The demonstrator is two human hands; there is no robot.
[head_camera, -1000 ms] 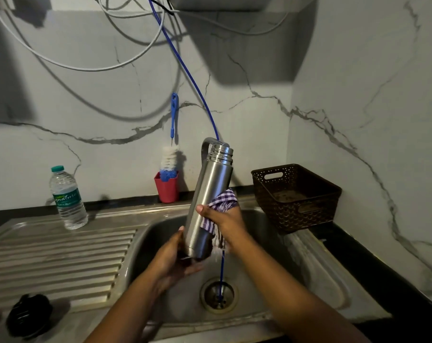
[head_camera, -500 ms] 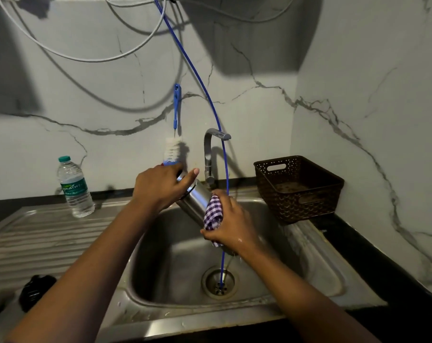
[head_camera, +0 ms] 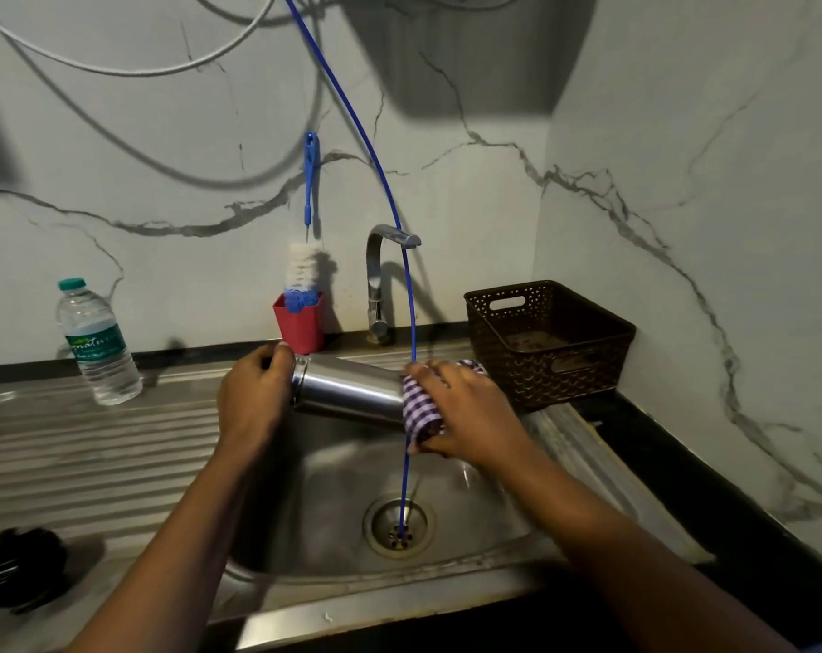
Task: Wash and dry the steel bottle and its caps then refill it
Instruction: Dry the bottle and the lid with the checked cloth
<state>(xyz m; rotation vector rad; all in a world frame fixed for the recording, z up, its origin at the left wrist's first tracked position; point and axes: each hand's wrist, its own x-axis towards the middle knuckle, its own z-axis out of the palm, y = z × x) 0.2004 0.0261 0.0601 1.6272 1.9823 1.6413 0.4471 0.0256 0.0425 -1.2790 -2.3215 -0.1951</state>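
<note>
**Desk:** What are the hands doing?

**Photographer:** A person is holding a cylindrical brushed-steel bottle [head_camera: 347, 388] level over a stainless-steel sink basin [head_camera: 352, 600]. The left hand [head_camera: 253, 398] is curling its fingers and thumb round the bottle's left, neck end and gripping it. The right hand [head_camera: 465, 412] is folding its fingers over a purple-and-white checked cloth [head_camera: 420, 407] and pressing it round the bottle's right end.

**Desk:** Is any writing coming through?

**Photographer:** Only on the green label of a clear plastic water bottle with a teal cap [head_camera: 99, 344], which is standing upright on the ribbed steel drainboard [head_camera: 93, 454] at far left. Its white lettering is showing something like "nate"; the rest is too blurred to tell.

**Desk:** And where is the steel bottle sitting against the hands?

**Photographer:** It is lying sideways between them and touching both, with its bare middle showing. It is hanging above the basin, on the far side of the round drain [head_camera: 399, 525]. A thin blue tube [head_camera: 402, 256] is running down past the curved chrome tap [head_camera: 378, 275], crossing in front of the cloth and ending in the drain. Just beyond the left hand, a red plastic cup [head_camera: 299, 327] is holding a blue-handled white bottle brush [head_camera: 305, 268] against the marble-patterned wall. A dark brown perforated plastic basket [head_camera: 517, 369] is sitting on the counter at right, just beyond the right hand. A black rounded object [head_camera: 20, 567] is lying on the near left of the drainboard, well apart from both hands, too dark to identify.
</note>
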